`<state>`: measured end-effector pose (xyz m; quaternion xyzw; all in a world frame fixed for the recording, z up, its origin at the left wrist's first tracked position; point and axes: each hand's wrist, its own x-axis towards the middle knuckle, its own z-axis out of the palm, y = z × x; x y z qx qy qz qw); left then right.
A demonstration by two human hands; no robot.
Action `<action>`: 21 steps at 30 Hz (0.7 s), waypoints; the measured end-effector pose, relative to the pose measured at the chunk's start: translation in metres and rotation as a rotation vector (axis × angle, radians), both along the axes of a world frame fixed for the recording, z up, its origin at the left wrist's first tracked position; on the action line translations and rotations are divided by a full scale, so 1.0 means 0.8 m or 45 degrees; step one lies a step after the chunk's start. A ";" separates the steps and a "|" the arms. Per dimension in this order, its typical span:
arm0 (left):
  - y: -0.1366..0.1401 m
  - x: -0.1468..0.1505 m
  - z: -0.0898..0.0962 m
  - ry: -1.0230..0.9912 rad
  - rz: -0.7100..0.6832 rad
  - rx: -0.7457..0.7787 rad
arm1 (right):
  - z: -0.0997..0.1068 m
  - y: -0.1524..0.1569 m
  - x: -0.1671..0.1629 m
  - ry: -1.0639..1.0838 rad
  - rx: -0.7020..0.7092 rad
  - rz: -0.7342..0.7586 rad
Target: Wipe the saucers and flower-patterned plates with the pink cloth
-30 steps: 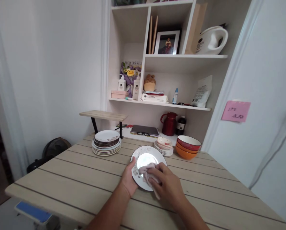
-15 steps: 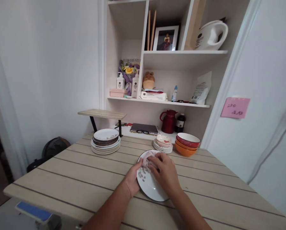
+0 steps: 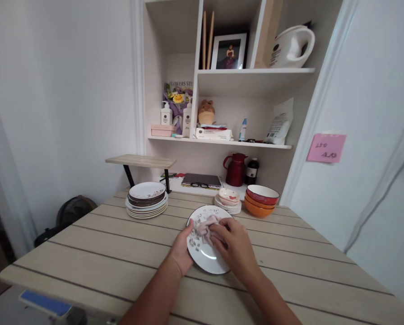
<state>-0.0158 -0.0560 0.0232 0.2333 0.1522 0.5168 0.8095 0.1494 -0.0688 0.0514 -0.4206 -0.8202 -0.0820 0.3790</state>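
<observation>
A white plate [image 3: 206,262] with a dark rim and a leafy print is tilted toward me above the near middle of the table. My left hand [image 3: 183,248] grips its left edge, thumb on the face and the other fingers hidden beneath. Bunched in my right hand [image 3: 234,243] is a pale pinkish cloth [image 3: 205,229], pressed against the plate's upper face. The fingers of that hand are curled round the cloth.
On the slatted table [image 3: 96,253] stand a stack of plates [image 3: 146,203] at left, small dishes on saucers [image 3: 228,202], and stacked bowls [image 3: 261,205] at right. Behind are a small raised shelf [image 3: 141,160], a closed laptop [image 3: 202,180], a red jug [image 3: 234,170] and a dark bottle [image 3: 252,171].
The cloth and my right hand have shifted from the plate's upper edge toward its middle, uncovering more print. The plate sits slightly further left and higher in view; the camera has turned a little.
</observation>
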 end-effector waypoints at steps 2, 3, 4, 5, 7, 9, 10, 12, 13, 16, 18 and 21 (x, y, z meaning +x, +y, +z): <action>-0.002 -0.003 0.003 -0.007 -0.020 -0.003 | -0.001 -0.007 -0.005 -0.035 -0.019 0.108; -0.003 -0.004 0.003 -0.006 -0.032 -0.008 | -0.002 -0.010 -0.008 -0.054 -0.027 0.163; -0.003 -0.005 0.003 -0.003 -0.043 -0.014 | -0.003 -0.012 -0.011 -0.076 -0.036 0.212; -0.004 -0.005 0.003 0.002 -0.049 -0.020 | -0.005 -0.014 -0.015 -0.096 -0.041 0.252; -0.005 -0.003 0.000 0.013 -0.059 -0.032 | -0.008 -0.015 -0.020 -0.122 -0.046 0.299; -0.003 0.001 -0.004 0.025 -0.069 -0.044 | -0.009 -0.013 -0.023 -0.112 -0.044 0.292; -0.002 0.003 -0.005 0.031 -0.073 -0.050 | -0.009 -0.011 -0.024 -0.095 -0.041 0.270; 0.001 0.007 -0.007 0.038 -0.075 -0.058 | -0.006 -0.006 -0.025 -0.060 -0.037 0.221; 0.003 0.009 -0.008 0.040 -0.071 -0.060 | -0.004 -0.003 -0.025 -0.047 -0.032 0.199; 0.004 0.012 -0.007 0.046 -0.048 -0.063 | 0.002 0.003 -0.021 -0.009 -0.010 0.106; 0.002 0.013 -0.007 0.053 -0.030 -0.062 | 0.004 0.007 -0.014 0.025 0.004 0.013; -0.002 0.014 -0.007 0.066 -0.019 -0.054 | 0.004 0.013 0.002 0.097 0.020 -0.125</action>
